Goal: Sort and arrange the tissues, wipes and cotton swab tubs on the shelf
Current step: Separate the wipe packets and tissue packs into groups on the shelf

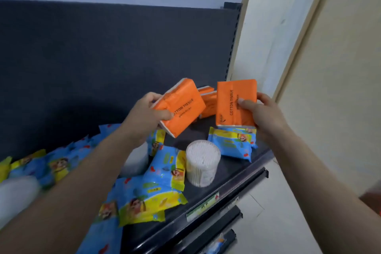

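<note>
My left grip [144, 115] grasps an orange tissue pack [181, 107], thumb on its printed face and fingers behind, tilted so that "COTTON TISSUE" runs uphill. My right grip [266, 113] grasps a second orange pack [235, 103] held upright, with the same words running up its face; the smaller line beside them is too fine to read. Both packs are in the air above the right rear of the dark shelf [237, 173].

Between them, two more orange packs [209, 103] stand against the back panel [103, 57], which makes four in all.

One clear cotton swab tub [203, 163] stands upright near the front edge. A second white tub [137, 161] is half hidden behind my left forearm. A white blur [16, 194] at lower left I cannot name.

One blue and yellow wipes pack [233, 142] lies below my right grip. Others [167, 169] lie heaped and overlapping leftward, too blurred to count or read.

Bare shelf shows between the clear tub and the right wipes pack, and back under the held packs. The front rail carries a green and white price label [203, 205], unreadable.
</note>
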A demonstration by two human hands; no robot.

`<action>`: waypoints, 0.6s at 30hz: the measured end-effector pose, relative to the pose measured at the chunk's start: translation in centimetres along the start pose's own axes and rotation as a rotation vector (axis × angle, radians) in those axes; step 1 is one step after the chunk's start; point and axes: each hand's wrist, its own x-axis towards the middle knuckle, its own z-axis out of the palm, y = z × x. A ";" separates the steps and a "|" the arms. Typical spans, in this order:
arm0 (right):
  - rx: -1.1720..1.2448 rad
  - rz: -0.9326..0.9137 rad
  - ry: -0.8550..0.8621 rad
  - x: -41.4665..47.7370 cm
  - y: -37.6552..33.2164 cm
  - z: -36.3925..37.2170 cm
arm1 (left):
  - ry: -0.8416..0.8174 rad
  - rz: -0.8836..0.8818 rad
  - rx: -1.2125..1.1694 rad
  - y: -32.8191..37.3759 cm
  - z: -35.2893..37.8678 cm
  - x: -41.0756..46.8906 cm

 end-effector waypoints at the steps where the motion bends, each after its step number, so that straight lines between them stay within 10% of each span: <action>1: -0.016 -0.015 -0.012 1.1 -0.1 -0.5 | 0.012 -0.002 -0.008 -0.1 0.8 0.3; 18: -0.426 -0.210 -0.263 10.4 1.5 -0.6 | 0.083 -0.038 0.569 -2.7 4.7 5.8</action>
